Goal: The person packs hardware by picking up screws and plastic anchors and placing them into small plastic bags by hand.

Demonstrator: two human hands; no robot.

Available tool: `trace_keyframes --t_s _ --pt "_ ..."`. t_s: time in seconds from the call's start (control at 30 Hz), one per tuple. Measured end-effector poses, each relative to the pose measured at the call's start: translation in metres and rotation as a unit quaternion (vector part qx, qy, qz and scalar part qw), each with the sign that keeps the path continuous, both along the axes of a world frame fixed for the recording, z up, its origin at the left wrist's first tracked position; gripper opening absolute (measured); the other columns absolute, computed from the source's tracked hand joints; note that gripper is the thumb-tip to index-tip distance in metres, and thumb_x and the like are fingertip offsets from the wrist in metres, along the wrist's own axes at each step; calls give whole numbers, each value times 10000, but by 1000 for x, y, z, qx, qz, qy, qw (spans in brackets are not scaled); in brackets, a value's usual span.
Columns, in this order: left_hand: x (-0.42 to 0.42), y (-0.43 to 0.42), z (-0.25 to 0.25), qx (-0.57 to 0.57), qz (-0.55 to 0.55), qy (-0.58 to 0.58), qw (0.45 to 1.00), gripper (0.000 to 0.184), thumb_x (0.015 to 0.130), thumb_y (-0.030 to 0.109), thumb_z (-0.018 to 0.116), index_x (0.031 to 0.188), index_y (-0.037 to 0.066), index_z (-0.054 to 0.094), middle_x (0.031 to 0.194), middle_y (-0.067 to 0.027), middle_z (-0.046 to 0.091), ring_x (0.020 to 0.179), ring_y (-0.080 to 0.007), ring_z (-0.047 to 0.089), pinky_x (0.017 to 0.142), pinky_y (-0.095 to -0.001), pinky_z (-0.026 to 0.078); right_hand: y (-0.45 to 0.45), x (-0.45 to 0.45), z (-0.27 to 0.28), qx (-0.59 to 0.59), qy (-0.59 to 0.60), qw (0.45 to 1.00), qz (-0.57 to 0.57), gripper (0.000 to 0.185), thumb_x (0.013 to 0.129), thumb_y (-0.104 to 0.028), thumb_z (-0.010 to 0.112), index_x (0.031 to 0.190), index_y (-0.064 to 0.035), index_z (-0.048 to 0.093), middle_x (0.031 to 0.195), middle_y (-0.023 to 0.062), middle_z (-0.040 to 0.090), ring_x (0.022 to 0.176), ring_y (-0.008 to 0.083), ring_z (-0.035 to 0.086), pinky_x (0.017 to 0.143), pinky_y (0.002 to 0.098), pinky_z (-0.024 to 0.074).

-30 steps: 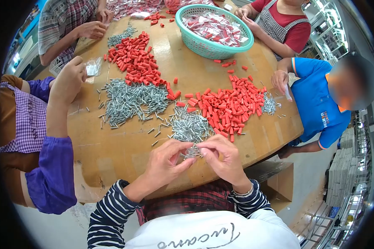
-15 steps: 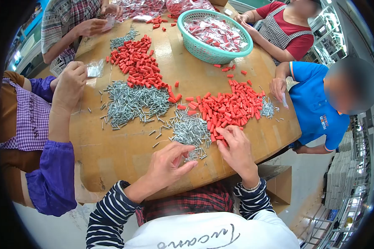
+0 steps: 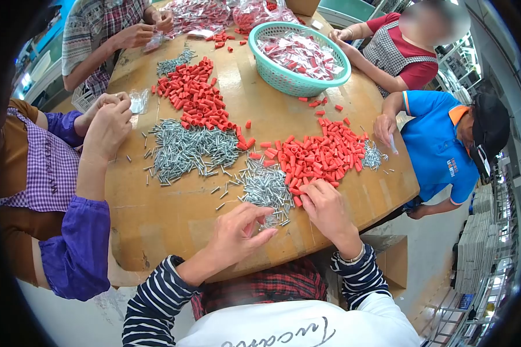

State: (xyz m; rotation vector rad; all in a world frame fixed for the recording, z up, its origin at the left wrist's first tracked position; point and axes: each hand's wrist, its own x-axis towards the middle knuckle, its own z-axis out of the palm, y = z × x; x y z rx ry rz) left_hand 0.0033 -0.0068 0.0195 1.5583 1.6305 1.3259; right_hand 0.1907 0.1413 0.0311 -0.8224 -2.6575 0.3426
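Note:
My left hand [image 3: 237,234] is at the near edge of a pile of small metal screws [image 3: 263,188], its thumb and forefinger curled round a small clear plastic bag [image 3: 267,221] that is hard to make out. My right hand [image 3: 328,211] is at the near edge of a heap of red plastic caps [image 3: 321,151]. Its fingers are bent together, with the fingertips among the nearest caps. They seem to pinch one, though the fingers partly hide it. The screws and the red caps meet between my two hands.
A second heap of red caps [image 3: 194,95] and another screw pile [image 3: 185,147] lie farther left. A green basket [image 3: 301,85] holds filled bags. Co-workers sit around the wooden table [image 3: 173,222], and a purple-sleeved arm [image 3: 78,248] is close on my left. A cardboard box [image 3: 388,260] stands below right.
My right hand has shifted slightly down along the edge of the red caps. My left hand stays nearly in place with the bag. The co-worker in blue has lowered their head.

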Motion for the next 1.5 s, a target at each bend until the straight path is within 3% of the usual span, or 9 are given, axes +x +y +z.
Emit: trace_keyframes --t_s 0.23,0.53,0.73,0.83,1.0,1.13,1.3,1.4,1.5 --pt "-2 1 1 -16 6 -15 1000 383 738 132 815 1088 39 691 788 -57 631 693 -156 585 626 -272 461 -17 -7 30 -36 94 992 78 183 816 -58 660 995 -39 626 948 122 596 866 291 602 749 386 497" --pt "0 4 -9 56 3 20 998 373 759 183 803 1084 52 676 810 -49 611 583 -148 527 551 -294 465 -38 -17 50 22 46 974 222 274 768 -42 707 1029 -9 629 975 107 609 903 265 614 766 357 503" --pt "-4 -3 6 8 10 57 998 345 758 162 799 1061 48 679 777 -54 578 607 -167 546 557 -297 469 -37 -17 38 -105 148 971 158 231 808 -96 715 996 6 629 925 111 629 921 253 624 747 355 517" --pt "-2 3 9 20 -8 68 997 348 749 130 799 1064 46 676 775 -61 581 620 -174 540 553 -299 457 -36 -23 26 -51 201 956 208 162 830 -60 705 972 -5 650 983 108 638 924 251 632 764 346 528" --pt "-1 3 -8 45 -12 32 998 355 729 100 815 1048 33 675 768 -58 595 629 -168 532 559 -300 436 -45 -26 25 -146 217 948 180 201 841 -8 626 1041 11 620 1005 125 605 901 246 623 761 333 525" --pt "2 2 6 19 3 26 999 319 703 79 809 990 21 683 804 -74 609 707 -180 570 617 -291 443 -48 -25 24 -62 199 968 141 195 846 -84 648 1033 -35 630 967 96 623 878 254 620 780 365 503" --pt "0 1 -7 28 -16 30 999 353 752 135 789 1073 53 670 831 -82 612 706 -196 586 621 -315 478 -47 -25 21 -34 171 974 144 173 824 -159 706 969 -76 661 913 64 657 888 237 627 807 400 485" --pt "3 1 -17 58 -3 19 998 350 807 203 749 1118 73 654 893 -101 639 758 -220 620 664 -352 506 -46 -23 21 15 148 979 138 160 767 -143 760 904 -92 696 909 61 674 898 266 635 825 413 485" --pt "7 2 -22 76 9 13 997 338 805 209 741 1094 79 623 890 -101 617 749 -267 611 657 -378 494 -49 -21 17 -24 154 982 111 165 735 -103 781 859 -69 677 865 86 653 851 290 615 801 403 481"
